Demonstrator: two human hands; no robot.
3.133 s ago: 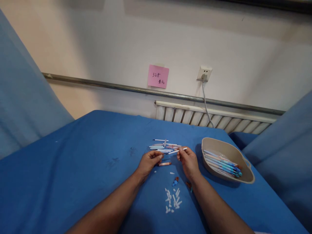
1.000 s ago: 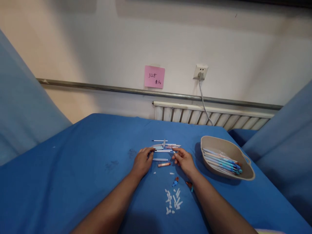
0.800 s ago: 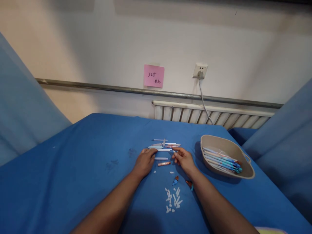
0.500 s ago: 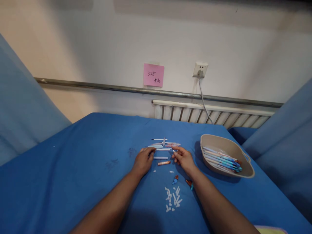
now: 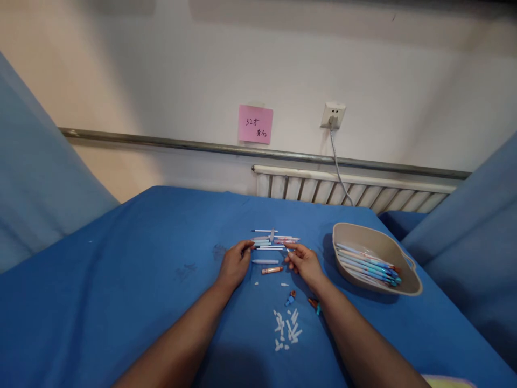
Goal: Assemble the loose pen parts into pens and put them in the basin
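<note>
My left hand (image 5: pixel 235 264) is curled with fingertips together at the left ends of thin white pen refills (image 5: pixel 270 248); what it pinches is too small to make out. In the fingers of my right hand (image 5: pixel 304 263), a small white piece (image 5: pixel 287 250) is pinched near the refills' right ends. Just beyond lie pen barrels (image 5: pixel 262 243) and more refills. Nearer to me rest a pale pen barrel (image 5: pixel 265 262) and an orange patterned tube (image 5: pixel 272 270). Two small white tips lie below them.
On the right stands a beige basket (image 5: pixel 409 285) holding several pens (image 5: pixel 367 265). Blue and brown pen tops (image 5: pixel 290 298) lie in front, one partly beside my right forearm. A pile of white plastic pieces (image 5: pixel 288 328) is closest to me. The blue cloth (image 5: pixel 133 280) covers the surface.
My left hand has shifted slightly left, and more of the refills' left ends shows. My right hand has stayed nearly still.
</note>
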